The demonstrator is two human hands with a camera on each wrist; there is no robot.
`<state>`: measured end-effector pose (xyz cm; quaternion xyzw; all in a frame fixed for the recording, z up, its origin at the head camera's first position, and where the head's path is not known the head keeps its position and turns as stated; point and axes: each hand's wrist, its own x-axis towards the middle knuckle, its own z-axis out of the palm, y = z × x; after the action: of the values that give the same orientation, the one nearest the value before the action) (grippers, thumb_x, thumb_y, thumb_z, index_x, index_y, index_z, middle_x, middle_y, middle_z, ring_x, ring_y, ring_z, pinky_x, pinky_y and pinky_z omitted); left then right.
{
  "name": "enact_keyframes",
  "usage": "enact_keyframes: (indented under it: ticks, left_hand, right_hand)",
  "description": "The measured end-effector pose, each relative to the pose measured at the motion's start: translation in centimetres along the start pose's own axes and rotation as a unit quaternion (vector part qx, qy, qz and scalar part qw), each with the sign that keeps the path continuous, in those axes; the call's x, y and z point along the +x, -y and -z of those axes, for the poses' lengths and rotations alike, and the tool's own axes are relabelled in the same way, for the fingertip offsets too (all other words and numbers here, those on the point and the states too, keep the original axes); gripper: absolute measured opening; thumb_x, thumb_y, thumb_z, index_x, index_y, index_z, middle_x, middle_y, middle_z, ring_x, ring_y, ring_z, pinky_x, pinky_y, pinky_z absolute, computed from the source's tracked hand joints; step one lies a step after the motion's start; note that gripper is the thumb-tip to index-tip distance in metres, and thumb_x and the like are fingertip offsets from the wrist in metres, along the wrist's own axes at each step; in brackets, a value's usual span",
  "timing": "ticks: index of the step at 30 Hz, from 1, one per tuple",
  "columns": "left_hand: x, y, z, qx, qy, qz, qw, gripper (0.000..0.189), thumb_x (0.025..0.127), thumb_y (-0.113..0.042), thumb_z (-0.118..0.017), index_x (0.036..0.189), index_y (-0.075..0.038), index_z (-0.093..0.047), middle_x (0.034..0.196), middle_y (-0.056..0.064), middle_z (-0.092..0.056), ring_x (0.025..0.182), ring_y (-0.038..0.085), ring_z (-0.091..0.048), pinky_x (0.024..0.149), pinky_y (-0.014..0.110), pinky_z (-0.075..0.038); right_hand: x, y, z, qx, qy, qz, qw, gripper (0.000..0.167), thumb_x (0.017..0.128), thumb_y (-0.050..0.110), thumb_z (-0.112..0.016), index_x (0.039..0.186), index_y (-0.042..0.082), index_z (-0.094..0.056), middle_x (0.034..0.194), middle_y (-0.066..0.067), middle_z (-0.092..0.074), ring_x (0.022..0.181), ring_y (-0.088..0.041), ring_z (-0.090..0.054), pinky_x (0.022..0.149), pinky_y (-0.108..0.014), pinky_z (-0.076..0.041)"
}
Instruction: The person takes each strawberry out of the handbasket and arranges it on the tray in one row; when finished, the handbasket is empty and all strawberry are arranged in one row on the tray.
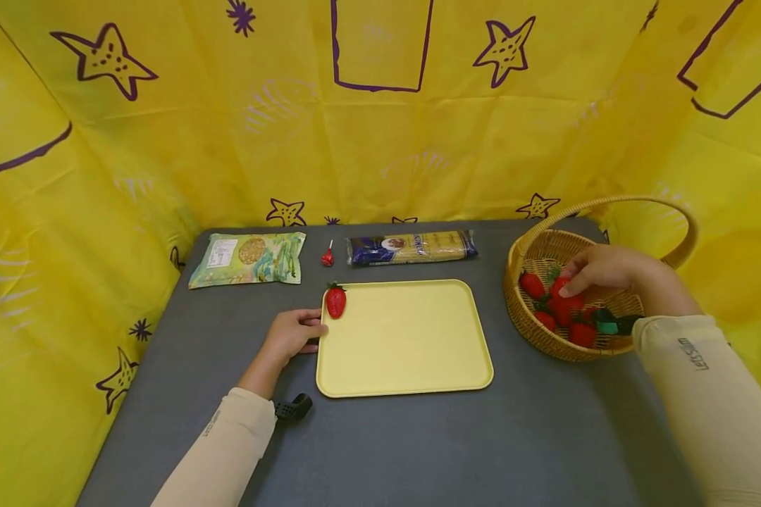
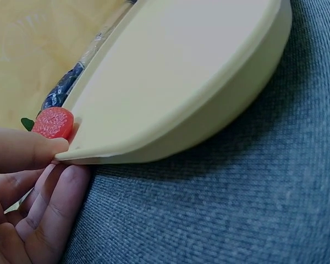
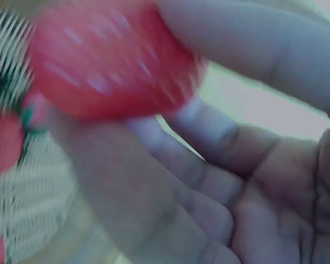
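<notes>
A pale yellow tray lies in the middle of the grey table, one strawberry at its back left corner. My left hand pinches the tray's left edge, thumb on top of the rim and fingers beneath it, as the left wrist view shows. On the right, my right hand is inside a wicker basket, holding a red strawberry between thumb and fingers. Several more strawberries lie in the basket around it. The right wrist view is blurred by motion.
Along the back of the table lie a green-patterned food packet, a red lollipop and a long blue and yellow packet. The basket's tall handle arches above the right hand. Yellow cloth hangs behind and at both sides.
</notes>
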<state>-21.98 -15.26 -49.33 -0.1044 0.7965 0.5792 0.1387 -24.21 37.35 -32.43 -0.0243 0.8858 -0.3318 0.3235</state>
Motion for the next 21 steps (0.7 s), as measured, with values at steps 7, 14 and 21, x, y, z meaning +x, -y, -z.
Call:
enact_keyframes:
  ticks: [7, 14, 21]
  left_hand:
    - [0.0, 0.1, 0.0, 0.002, 0.0, 0.0, 1.0, 0.046, 0.085, -0.007, -0.075, 0.129, 0.0, -0.063, 0.106, 0.014, -0.064, 0.078, 0.017, -0.065, 0.063, 0.033, -0.06]
    - [0.1, -0.1, 0.1, 0.0, -0.008, -0.002, 1.0, 0.045, 0.085, -0.006, -0.075, 0.128, -0.001, -0.064, 0.107, 0.015, -0.064, 0.079, 0.018, -0.064, 0.062, 0.032, -0.06]
    - [-0.3, -0.1, -0.1, 0.001, -0.006, 0.003, 1.0, 0.046, 0.085, -0.005, -0.075, 0.129, -0.001, -0.063, 0.106, 0.014, -0.065, 0.078, 0.017, -0.065, 0.062, 0.033, -0.06]
  right_hand:
    - [0.1, 6.1, -4.2, 0.015, 0.085, 0.062, 0.9944, 0.039, 0.085, 0.016, -0.077, 0.11, -0.006, -0.056, 0.094, -0.013, -0.06, 0.084, -0.025, -0.062, 0.077, -0.037, -0.058]
    - [6.5, 11.8, -10.4, 0.035, 0.056, 0.096, 0.9932, 0.036, 0.087, 0.015, -0.075, 0.113, -0.005, -0.059, 0.107, -0.016, -0.063, 0.092, -0.027, -0.066, 0.08, -0.038, -0.058]
    - [13.1, 15.7, -17.0, 0.067, -0.028, 0.068, 0.9951, 0.035, 0.084, 0.014, -0.079, 0.11, -0.001, -0.06, 0.102, -0.014, -0.064, 0.08, -0.024, -0.068, 0.076, -0.036, -0.059]
